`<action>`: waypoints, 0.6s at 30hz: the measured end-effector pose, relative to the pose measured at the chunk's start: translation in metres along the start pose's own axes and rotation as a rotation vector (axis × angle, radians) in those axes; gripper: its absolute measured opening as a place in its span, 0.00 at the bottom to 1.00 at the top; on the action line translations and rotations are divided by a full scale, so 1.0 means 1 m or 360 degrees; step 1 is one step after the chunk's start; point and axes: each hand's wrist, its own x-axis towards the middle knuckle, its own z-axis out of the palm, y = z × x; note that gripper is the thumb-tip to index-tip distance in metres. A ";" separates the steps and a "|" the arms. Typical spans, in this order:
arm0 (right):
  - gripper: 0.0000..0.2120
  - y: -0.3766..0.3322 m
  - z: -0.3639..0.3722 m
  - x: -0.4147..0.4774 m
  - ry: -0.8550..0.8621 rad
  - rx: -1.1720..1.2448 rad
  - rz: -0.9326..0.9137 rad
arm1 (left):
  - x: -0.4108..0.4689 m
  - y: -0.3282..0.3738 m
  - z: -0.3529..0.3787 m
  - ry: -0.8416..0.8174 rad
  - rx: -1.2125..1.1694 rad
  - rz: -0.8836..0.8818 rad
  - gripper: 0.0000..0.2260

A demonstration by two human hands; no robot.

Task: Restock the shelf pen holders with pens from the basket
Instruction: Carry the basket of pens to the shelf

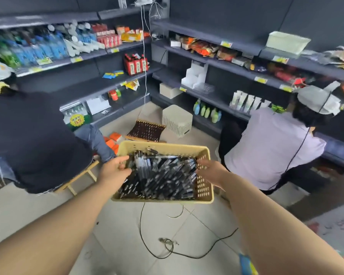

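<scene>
A yellow perforated basket [204, 187] full of black pens [159, 175] hangs in mid-air above the tiled floor, in the middle of the view. My left hand [114, 168] grips its left rim, fingers curled over the edge onto the pens. My right hand [210, 171] grips the right wall, fingers reaching inside. A white tiered holder [195, 76] and a clear plastic holder [206, 88] stand on the right-hand shelf, both looking empty. A brown slotted rack [146, 131] leans on the floor beyond the basket.
A person in a dark top [34, 139] crouches at the left on a wooden stool. Another in a pale shirt [270, 147] crouches at the right shelves. A white ribbed box [177, 120], orange cartons [112, 140] and a black cable [167, 249] lie on the floor.
</scene>
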 end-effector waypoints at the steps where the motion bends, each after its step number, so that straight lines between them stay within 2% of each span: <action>1: 0.23 -0.006 -0.003 0.015 0.0005 0.0004 0.0002 | 0.018 0.003 0.001 0.0017 -0.0020 -0.0008 0.21; 7: 0.21 -0.052 -0.012 0.101 0.0086 0.0081 0.0019 | 0.131 0.020 0.003 -0.0081 0.0021 -0.0009 0.20; 14: 0.22 -0.111 -0.008 0.194 0.0232 0.0151 0.0202 | 0.295 0.047 -0.015 -0.0474 0.0288 0.0198 0.24; 18: 0.21 -0.137 -0.011 0.228 0.0275 0.0189 0.0263 | 0.359 0.069 -0.019 -0.0639 0.0435 0.0301 0.25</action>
